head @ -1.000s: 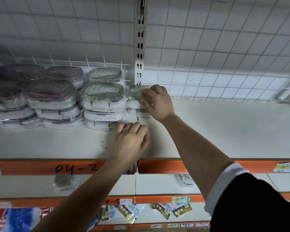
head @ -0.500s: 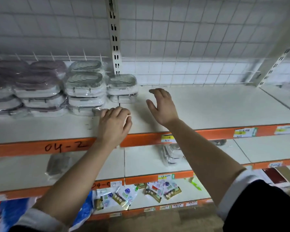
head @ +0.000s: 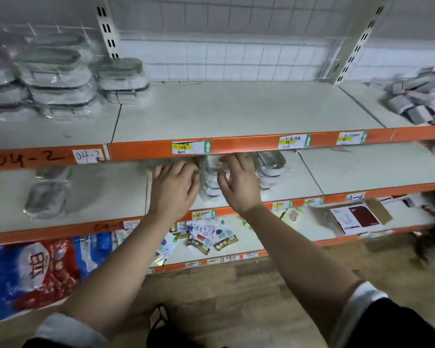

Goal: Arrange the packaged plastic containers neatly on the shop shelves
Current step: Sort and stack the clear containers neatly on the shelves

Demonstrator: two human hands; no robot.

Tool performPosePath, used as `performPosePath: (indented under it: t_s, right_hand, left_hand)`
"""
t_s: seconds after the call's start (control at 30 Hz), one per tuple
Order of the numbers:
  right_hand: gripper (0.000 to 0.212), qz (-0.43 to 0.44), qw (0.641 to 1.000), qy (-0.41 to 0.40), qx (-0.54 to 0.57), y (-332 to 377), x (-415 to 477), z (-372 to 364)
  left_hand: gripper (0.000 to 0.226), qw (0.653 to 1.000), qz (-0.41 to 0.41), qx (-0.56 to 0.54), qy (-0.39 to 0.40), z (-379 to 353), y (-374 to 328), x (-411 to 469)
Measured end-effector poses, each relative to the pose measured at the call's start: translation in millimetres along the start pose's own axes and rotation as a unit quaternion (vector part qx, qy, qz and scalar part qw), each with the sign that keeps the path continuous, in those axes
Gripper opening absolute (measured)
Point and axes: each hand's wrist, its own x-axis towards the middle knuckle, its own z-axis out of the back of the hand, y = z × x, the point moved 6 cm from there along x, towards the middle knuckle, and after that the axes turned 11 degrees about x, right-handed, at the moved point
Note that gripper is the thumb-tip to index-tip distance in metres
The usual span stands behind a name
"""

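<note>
— Packaged plastic containers (head: 211, 182), a clear-wrapped stack on the middle shelf (head: 106, 187), sitting right between the two hands!

— And the hands themselves?

— Left hand (head: 172, 190) at the stack's left flank, fingers spread. Right hand (head: 239, 183) at its right flank, fingers loosely curved, thumb out. Neither is closed round anything (whether the fingertips actually touch the wrap, I cannot tell; it is smeared there).

— Beyond the right hand?

— Just past it, another wrapped container (head: 271, 164), half tucked under the orange shelf edge (head: 146, 150).

— And out to the left?

— Well apart from the left hand, a lone wrapped container (head: 47, 199) on the same shelf.

— Above the hands?

— Up and to the left, on the upper shelf (head: 236, 109), more wrapped containers: tall stacks (head: 58, 76) and a lower stack (head: 122, 80) beside them. Up and far to the right of the right hand, a heap of small packs (head: 422, 101).

— Below?

— Under the wrists, loose sachets (head: 206, 238) on the bottom shelf; beneath the left forearm, a red and blue bag (head: 35, 270).
</note>
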Motion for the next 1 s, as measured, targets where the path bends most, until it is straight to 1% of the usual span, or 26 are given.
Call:
performPosePath:
  t_s: [0.13, 0.23, 0.33, 0.47, 0.63, 0.73, 0.8, 0.9, 1.0]
  right_hand:
    - [0.023, -0.057, 0.997, 0.043, -0.021, -43, -37, -10]
    - [0.026, -0.084, 0.994, 0.068, -0.031, -69, -48, -20]
    - [0.028, -0.111, 0.991, 0.072, -0.033, -97, -52, -34]
    - [0.032, -0.147, 0.988, 0.037, -0.022, -136, -52, -49]
    - [0.038, -0.144, 0.989, -0.016, -0.035, -169, -44, -65]
    - [0.04, -0.137, 0.989, -0.048, -0.026, -181, -37, -73]
    - [0.04, -0.139, 0.988, -0.066, -0.019, -189, -35, -78]
    - [0.04, -0.142, 0.987, -0.081, -0.011, -200, -34, -83]
    - [0.04, -0.135, 0.987, -0.081, -0.011, -210, -35, -84]
  left_hand:
    - [0.027, 0.997, 0.002, -0.017, 0.077, -37, -28, -25]
    - [0.028, 0.993, 0.002, -0.023, 0.119, -68, -37, -34]
    - [0.025, 0.987, 0.004, -0.045, 0.156, -106, -38, -38]
    - [0.047, 0.979, 0.008, -0.049, 0.197, -158, -35, -28]
    - [0.058, 0.987, 0.006, -0.036, 0.159, -204, -32, -1]
    - [0.06, 0.986, 0.007, -0.028, 0.161, -229, -31, 10]
    - [0.058, 0.985, 0.008, -0.029, 0.168, -244, -33, 16]
    - [0.052, 0.982, 0.04, -0.045, 0.181, -262, -34, 17]
    - [0.044, 0.987, 0.051, -0.047, 0.144, -270, -36, 18]
